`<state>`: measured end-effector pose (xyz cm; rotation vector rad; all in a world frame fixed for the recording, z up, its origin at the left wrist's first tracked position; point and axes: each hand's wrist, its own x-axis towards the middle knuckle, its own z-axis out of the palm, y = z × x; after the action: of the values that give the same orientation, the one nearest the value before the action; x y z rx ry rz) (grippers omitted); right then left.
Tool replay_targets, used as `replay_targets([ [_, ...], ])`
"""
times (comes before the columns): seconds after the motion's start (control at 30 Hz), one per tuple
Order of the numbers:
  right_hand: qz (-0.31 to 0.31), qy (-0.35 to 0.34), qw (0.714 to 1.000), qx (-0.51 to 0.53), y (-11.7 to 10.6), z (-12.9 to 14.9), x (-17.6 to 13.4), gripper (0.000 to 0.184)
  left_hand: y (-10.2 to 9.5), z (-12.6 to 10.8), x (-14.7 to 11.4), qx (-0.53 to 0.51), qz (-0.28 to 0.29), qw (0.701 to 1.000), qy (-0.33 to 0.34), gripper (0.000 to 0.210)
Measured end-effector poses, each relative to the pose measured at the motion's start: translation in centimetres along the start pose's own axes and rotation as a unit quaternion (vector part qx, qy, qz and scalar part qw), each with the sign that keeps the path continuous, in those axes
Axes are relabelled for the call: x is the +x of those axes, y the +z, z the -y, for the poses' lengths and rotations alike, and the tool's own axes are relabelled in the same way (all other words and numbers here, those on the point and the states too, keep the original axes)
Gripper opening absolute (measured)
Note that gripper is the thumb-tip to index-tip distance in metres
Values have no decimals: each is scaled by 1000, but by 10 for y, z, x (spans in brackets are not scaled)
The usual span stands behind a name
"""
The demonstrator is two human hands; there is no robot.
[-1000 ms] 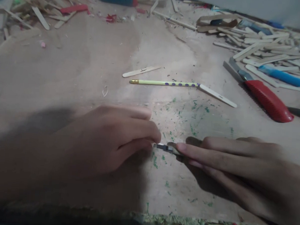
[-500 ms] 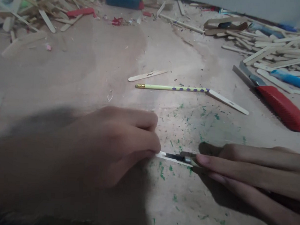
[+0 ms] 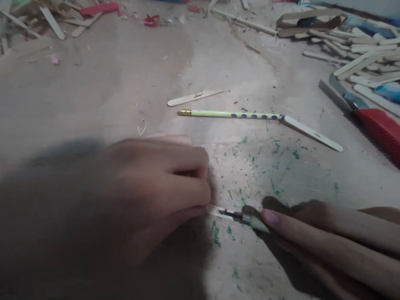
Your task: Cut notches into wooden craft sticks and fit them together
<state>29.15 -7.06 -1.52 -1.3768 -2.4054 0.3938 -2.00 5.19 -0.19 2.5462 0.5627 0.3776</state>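
Both are gripping: the left hand (image 3: 165,184) a probably light, brittle strip (image 3: 213,210), best held near its end, the right hand (image 3: 335,244) a slim tool (image 3: 246,219).

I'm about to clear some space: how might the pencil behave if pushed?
The pencil may roll sideways, given its long, slim shape. It's probably stiff, as it lies straight. Its right end appears to touch a stick, so that may shift too.
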Motion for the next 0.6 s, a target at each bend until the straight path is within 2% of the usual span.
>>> replay_targets([
  [0.1, -16, 12, 1000, -19, 3, 5, -5, 61, 1, -2, 1, -21, 9, 1000, -12, 30],
  [0.5, 17, 15, 995, 95, -2, 0, 13, 53, 1, -3, 1, -50, 19, 998, -28, 30],
  [0.6, 20, 1, 998, 54, -4, -1, 18, 53, -1, -3, 2, -47, 21, 998, -26, 29],
])
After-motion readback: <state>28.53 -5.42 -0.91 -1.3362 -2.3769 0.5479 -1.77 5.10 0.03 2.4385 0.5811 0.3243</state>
